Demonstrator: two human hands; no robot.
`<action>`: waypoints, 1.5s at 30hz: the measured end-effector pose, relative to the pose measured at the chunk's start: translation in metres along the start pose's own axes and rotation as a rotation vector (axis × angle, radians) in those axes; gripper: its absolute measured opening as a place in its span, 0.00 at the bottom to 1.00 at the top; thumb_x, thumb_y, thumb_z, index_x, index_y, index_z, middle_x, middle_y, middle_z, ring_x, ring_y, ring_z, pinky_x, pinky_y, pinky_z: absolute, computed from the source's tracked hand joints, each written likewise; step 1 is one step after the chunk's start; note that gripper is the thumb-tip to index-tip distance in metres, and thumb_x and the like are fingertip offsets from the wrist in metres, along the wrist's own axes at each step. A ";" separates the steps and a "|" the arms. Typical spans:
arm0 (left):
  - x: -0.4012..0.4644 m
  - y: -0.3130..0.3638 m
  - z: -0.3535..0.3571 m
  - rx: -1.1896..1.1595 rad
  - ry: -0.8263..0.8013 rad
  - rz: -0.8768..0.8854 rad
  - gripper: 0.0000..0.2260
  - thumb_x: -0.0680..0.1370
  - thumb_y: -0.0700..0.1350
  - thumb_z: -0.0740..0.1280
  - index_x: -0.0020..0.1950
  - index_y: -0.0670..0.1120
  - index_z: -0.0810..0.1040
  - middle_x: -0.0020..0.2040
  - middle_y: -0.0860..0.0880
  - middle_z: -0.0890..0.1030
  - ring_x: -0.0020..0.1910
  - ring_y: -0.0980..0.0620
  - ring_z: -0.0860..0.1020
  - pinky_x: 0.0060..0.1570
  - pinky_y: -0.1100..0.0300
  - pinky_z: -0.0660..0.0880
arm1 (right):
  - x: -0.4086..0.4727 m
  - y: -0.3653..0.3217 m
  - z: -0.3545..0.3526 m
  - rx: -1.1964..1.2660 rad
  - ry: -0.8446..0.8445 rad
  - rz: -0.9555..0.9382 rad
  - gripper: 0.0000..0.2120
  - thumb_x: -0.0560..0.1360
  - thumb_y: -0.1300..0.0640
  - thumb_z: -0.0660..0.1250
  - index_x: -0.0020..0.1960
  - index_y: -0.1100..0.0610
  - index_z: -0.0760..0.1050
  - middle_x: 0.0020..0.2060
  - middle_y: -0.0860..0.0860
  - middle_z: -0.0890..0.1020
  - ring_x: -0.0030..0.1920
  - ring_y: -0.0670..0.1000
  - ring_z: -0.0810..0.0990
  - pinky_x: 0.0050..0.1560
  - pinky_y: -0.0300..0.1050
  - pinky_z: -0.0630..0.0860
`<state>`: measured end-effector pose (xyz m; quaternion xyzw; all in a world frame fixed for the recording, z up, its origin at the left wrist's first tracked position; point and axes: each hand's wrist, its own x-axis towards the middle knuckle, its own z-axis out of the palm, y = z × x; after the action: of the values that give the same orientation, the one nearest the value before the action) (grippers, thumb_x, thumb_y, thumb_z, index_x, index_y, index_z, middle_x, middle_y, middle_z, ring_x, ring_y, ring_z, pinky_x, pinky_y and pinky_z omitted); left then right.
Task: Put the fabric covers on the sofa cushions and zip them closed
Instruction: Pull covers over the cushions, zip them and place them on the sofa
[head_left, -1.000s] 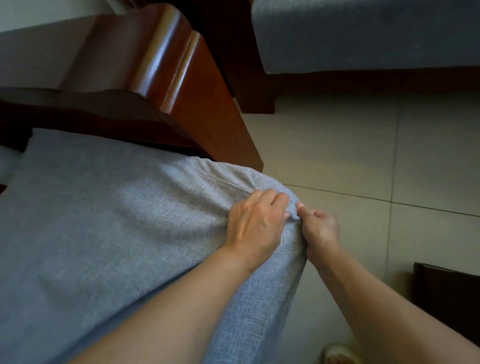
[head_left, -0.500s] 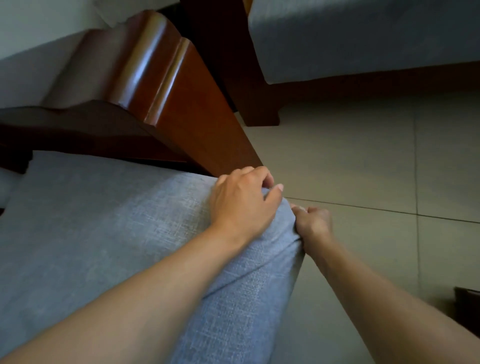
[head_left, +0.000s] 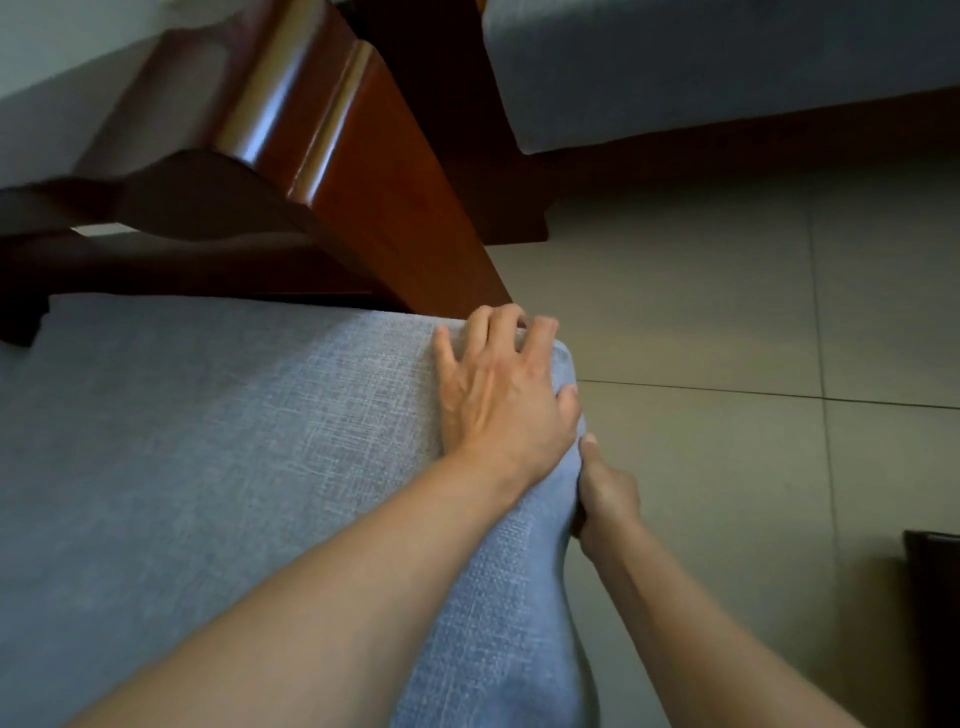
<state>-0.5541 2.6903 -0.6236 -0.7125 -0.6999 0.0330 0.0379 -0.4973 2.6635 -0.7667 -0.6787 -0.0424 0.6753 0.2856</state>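
Now, cushion (head_left: 218, 467): lies on the wooden sofa (head_left: 363, 171), grey cover on.
Left hand (head_left: 506, 395): fingers spread, pressing the corner flat.
Right hand (head_left: 605, 493): curled on the side edge, seemingly gripping cloth.
Tip: press down, pull snug.

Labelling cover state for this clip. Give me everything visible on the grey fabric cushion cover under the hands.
The light blue-grey woven fabric cushion cover looks coarse and linen-like, stretched fairly smooth over a thick cushion with a rounded far corner. It lies beside the glossy reddish-brown wooden sofa arm. The left hand rests spread on that corner, fingers over the far edge. The right hand grips the side edge. No zip is visible.
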 end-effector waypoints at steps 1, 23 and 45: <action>0.001 0.000 0.000 0.007 0.007 -0.003 0.22 0.73 0.56 0.61 0.66 0.54 0.67 0.65 0.51 0.68 0.66 0.50 0.62 0.67 0.47 0.57 | -0.002 0.006 -0.002 -0.012 0.009 -0.042 0.20 0.76 0.45 0.65 0.40 0.64 0.75 0.39 0.58 0.80 0.43 0.57 0.80 0.46 0.46 0.77; -0.146 -0.058 -0.016 -0.052 -0.045 0.108 0.30 0.73 0.61 0.54 0.73 0.51 0.61 0.75 0.46 0.62 0.73 0.45 0.61 0.67 0.40 0.58 | -0.137 0.113 -0.034 -0.007 0.051 -0.118 0.16 0.73 0.47 0.69 0.41 0.61 0.80 0.36 0.55 0.83 0.37 0.52 0.81 0.41 0.45 0.77; -0.309 -0.067 -0.021 -0.047 -0.121 0.002 0.31 0.73 0.60 0.55 0.74 0.50 0.61 0.76 0.45 0.59 0.73 0.46 0.58 0.68 0.38 0.54 | -0.204 0.252 -0.093 0.028 -0.366 0.056 0.34 0.61 0.34 0.70 0.58 0.55 0.78 0.51 0.52 0.84 0.53 0.53 0.82 0.59 0.53 0.76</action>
<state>-0.6238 2.3820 -0.5983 -0.7106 -0.7007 0.0595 -0.0210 -0.5097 2.3330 -0.7040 -0.5413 -0.0655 0.7958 0.2634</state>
